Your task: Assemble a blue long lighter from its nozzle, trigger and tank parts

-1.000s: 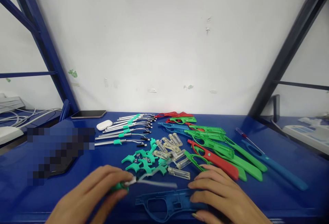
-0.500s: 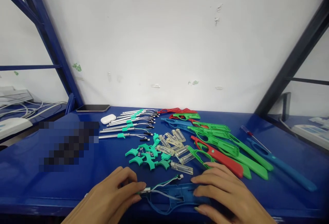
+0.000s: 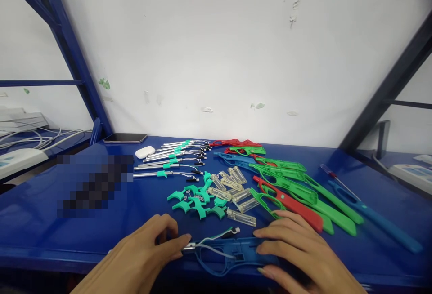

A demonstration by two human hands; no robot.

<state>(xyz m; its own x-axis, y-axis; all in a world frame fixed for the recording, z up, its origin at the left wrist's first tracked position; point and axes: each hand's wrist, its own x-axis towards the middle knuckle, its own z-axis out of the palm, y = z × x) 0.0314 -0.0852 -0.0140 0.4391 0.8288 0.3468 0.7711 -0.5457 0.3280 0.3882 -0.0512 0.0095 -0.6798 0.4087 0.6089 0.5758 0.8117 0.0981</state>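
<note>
A blue lighter casing half (image 3: pixel 227 258) lies at the table's front edge, its hollow side up. My left hand (image 3: pixel 151 244) pinches the metal lighter tube (image 3: pixel 189 246) at the casing's narrow end; most of the tube is hidden by the fingers. From it a pale hose runs into the casing, and thin green and white wires lead to a small igniter plug (image 3: pixel 235 230). My right hand (image 3: pixel 293 249) grips the casing's wide end, thumb below and fingers above. Just beyond lie turquoise trigger pieces (image 3: pixel 199 202) and clear fuel tanks (image 3: pixel 241 217).
Several metal tubes with wires (image 3: pixel 172 166) lie in a row at back left, near a white case (image 3: pixel 145 151) and a phone (image 3: pixel 125 137). Green casing parts (image 3: pixel 334 215), a red one (image 3: pixel 297 208), another blue one (image 3: pixel 388 224) and a screwdriver (image 3: pixel 332 175) lie right.
My left hand has shifted slightly left, uncovering more of the metal tube's end. My right hand keeps its hold on the casing. The whole view has tilted a little.
</note>
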